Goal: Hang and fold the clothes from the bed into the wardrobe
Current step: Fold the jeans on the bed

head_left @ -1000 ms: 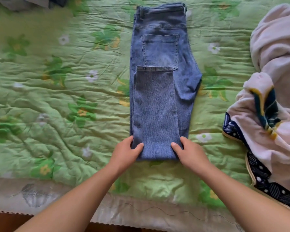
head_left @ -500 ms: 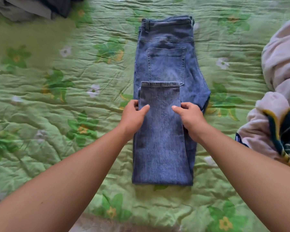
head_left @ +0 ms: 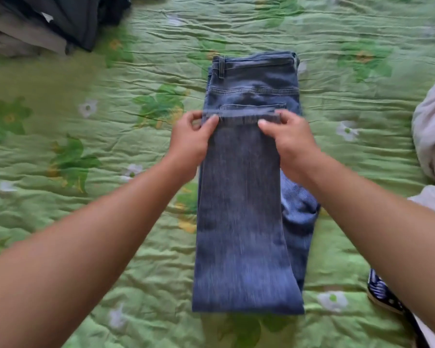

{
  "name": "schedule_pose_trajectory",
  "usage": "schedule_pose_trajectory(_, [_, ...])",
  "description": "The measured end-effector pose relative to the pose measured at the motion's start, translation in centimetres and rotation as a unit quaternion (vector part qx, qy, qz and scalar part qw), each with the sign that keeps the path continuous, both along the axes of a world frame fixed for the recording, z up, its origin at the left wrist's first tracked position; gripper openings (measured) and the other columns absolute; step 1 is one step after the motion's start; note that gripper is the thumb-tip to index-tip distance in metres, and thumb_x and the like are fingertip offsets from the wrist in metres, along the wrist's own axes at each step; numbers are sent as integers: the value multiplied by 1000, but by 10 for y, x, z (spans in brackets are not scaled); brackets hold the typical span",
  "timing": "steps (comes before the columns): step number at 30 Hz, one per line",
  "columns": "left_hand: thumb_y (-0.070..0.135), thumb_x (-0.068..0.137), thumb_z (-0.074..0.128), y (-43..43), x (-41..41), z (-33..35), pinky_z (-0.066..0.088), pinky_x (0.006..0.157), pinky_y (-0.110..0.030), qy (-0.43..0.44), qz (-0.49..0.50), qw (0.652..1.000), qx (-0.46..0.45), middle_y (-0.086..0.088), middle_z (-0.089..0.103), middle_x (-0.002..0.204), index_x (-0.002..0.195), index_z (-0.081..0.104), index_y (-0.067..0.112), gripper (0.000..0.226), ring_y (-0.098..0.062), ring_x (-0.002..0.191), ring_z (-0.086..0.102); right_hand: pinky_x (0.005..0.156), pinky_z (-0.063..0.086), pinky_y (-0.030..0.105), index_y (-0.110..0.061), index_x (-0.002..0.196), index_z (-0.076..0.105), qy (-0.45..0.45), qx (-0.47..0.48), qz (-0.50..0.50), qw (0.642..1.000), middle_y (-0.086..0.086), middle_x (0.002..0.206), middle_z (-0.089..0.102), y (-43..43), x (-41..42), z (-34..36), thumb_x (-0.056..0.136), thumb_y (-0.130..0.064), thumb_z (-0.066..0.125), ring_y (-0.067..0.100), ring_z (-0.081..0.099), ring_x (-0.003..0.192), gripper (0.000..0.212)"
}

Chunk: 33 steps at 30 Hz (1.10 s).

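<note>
Head view: the hem end of the folded jeans (head_left: 244, 209) is pinched at its left corner by the left hand (head_left: 190, 143) and at its right corner by the right hand (head_left: 293, 144), thumbs on top. The jeans are laid lengthwise mid-bed on the green floral bedspread (head_left: 111, 172), waistband toward the far edge. Dark clothes (head_left: 50, 23) are heaped at the far left corner; a pale blanket (head_left: 432, 136) is noted at the right edge.

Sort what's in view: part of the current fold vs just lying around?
In the job: jeans; left hand and right hand, each pinching the hem.

Lying about: dark clothes pile, pale blanket, green quilt.
</note>
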State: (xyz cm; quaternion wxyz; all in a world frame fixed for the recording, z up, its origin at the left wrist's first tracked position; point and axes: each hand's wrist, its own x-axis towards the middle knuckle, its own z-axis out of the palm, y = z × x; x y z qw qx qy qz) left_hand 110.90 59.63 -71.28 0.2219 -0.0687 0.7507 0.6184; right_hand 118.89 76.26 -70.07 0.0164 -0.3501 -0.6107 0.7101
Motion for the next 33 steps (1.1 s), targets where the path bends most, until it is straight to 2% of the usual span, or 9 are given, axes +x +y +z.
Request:
schedule_pose_trajectory(2, [29, 94, 71, 16, -37, 8, 60, 80, -39, -4, -7, 1000, -10, -8, 73, 109, 114, 60, 18, 25, -22, 95, 72, 87, 58, 50, -14, 95, 69, 14, 9, 5, 1000, 4, 94, 74, 14, -34, 2, 92, -10, 67, 19, 69, 86, 5])
schedule_pose_trajectory(5, [33, 92, 72, 26, -53, -1, 52, 100, -50, -105, -52, 993, -31, -10, 66, 122, 130, 50, 19, 46, -28, 116, 64, 104, 46, 46, -13, 134, 60, -94, 1, 55, 994, 8, 140, 60, 23, -52, -15, 93, -36, 69, 24, 58, 124, 47])
schedule_pose_trajectory(7, [26, 91, 74, 16, -34, -11, 47, 106, -53, -152, -60, 986, -34, -12, 60, 132, 136, 43, 22, 55, -31, 122, 60, 107, 38, 39, -13, 138, 57, -160, -38, 60, 985, 8, 150, 50, 23, -29, -30, 95, -42, 67, 26, 50, 133, 54])
schedule_pose_trajectory(11, [14, 91, 73, -20, 20, -22, 45, 106, -58, -201, -30, 979, 19, -18, 61, 131, 130, 44, 23, 49, -33, 121, 61, 98, 54, 45, -10, 127, 62, -169, -168, 66, 969, 18, 132, 65, 21, 31, -42, 99, -39, 60, 28, 66, 108, 41])
schedule_pose_trajectory(15, [13, 93, 69, -59, 73, -19, 55, 88, -38, -223, -56, 973, 28, -1, 76, 107, 121, 58, 20, 31, -11, 91, 74, 83, 58, 38, -11, 120, 66, -172, -227, 90, 954, 13, 114, 75, 8, 88, -29, 97, -37, 62, 26, 73, 102, 35])
schedule_pose_trajectory(21, [10, 95, 64, -105, 159, -11, 59, 81, -37, -276, -152, 949, 3, -1, 75, 114, 120, 67, 14, 25, -17, 100, 72, 62, 55, 23, -2, 113, 70, -234, -141, 142, 951, 10, 103, 77, -39, 196, -23, 97, -15, 64, 21, 74, 82, 22])
schedule_pose_trajectory(24, [8, 98, 60, -120, 201, -11, 58, 81, -37, -291, -158, 943, -22, -3, 75, 113, 122, 65, 11, 25, -16, 96, 72, 63, 51, 21, -1, 107, 71, -262, -128, 140, 946, 10, 100, 76, -56, 238, -25, 99, -12, 61, 18, 71, 80, 17])
schedule_pose_trajectory(28, [2, 100, 54, -130, 234, -10, 53, 98, -49, -284, -150, 946, -48, -18, 69, 124, 127, 61, -2, 28, -26, 105, 66, 48, 44, 11, -10, 89, 72, -243, -86, 155, 954, -5, 79, 75, -66, 260, -24, 100, -9, 59, 0, 68, 61, 17])
schedule_pose_trajectory(33, [8, 101, 56, -144, 251, -8, 55, 90, -46, -294, -170, 937, -82, -14, 71, 122, 125, 64, 5, 26, -24, 99, 68, 69, 51, 26, -13, 88, 73, -241, -42, 174, 954, 2, 93, 76, -79, 282, -24, 99, -13, 62, 13, 69, 79, 16])
